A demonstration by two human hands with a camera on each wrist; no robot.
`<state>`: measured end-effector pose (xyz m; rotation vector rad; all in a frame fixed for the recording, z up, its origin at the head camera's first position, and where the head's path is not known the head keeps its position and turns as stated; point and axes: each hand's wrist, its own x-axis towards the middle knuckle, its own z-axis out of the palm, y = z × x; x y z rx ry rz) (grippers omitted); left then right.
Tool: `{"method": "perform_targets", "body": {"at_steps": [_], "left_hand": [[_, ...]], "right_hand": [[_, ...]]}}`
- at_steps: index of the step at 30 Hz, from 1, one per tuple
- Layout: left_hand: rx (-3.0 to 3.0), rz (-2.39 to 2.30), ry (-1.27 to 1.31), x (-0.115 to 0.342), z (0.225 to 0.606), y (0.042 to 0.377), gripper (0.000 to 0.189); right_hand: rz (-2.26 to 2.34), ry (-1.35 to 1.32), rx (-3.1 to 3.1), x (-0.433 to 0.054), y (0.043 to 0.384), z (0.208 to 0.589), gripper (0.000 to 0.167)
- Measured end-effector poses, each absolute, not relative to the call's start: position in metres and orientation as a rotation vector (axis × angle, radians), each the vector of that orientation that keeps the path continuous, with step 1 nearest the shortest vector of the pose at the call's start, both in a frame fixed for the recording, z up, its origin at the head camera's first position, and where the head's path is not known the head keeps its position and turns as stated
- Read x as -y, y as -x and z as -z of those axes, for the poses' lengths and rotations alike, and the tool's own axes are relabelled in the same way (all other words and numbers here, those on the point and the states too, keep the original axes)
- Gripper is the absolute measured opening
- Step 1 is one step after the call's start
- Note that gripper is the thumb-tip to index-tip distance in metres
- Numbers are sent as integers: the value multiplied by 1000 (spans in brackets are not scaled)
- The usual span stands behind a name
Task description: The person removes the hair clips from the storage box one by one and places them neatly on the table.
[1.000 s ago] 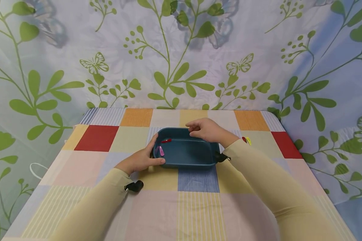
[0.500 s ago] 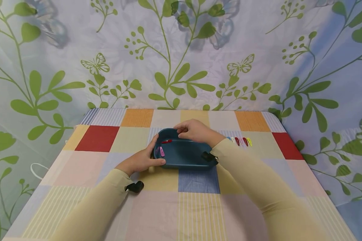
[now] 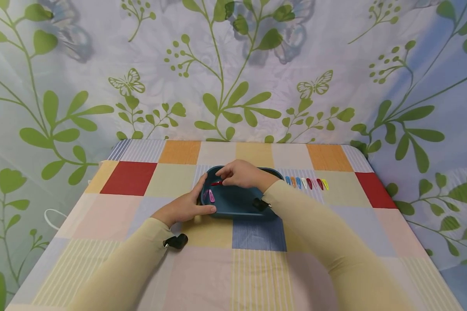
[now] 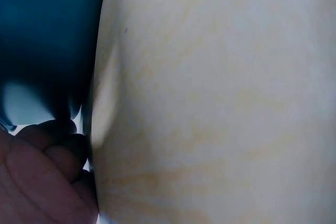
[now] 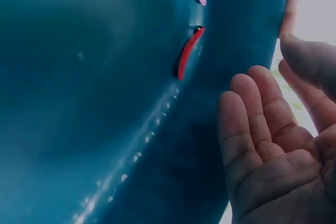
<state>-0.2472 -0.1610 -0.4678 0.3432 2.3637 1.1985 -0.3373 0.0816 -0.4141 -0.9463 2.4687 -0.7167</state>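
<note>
A dark teal tray point(image 3: 233, 202) lies on the table. My left hand point(image 3: 184, 207) grips its left end, thumb along the near rim; in the left wrist view its fingers point(image 4: 68, 156) curl beside the tray wall. My right hand point(image 3: 241, 173) hovers over the tray's far left part, close to a red hair clip point(image 3: 216, 183). In the right wrist view that red clip point(image 5: 190, 53) lies apart from the loosely bent fingers point(image 5: 234, 119), which hold nothing. A pink hair clip point(image 3: 212, 196) rests at the tray's left end, beside a purple patch that may be another clip or a reflection.
Right of the tray, several hair clips stand in a row on the patchwork tablecloth point(image 3: 202, 268), ending with a yellow clip point(image 3: 325, 184). A leaf-patterned curtain point(image 3: 233, 69) hangs behind the table. A white cable point(image 3: 52, 219) loops at the left edge.
My right hand has moved left and lower over the tray toward the red clip, uncovering the row of clips on the right. My left hand keeps its place on the tray.
</note>
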Motion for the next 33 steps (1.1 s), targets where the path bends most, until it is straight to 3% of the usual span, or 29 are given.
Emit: {"method": "perform_targets", "body": {"at_steps": [24,33], "left_hand": [[-2372,-1203,-390,160,468,241,115],[-2378,-1225,-401,160,469,244,115]], "right_hand": [[470,1095,-2341,-47,342,453,35],[377,1135,-2375,-42,342,451,35]]}}
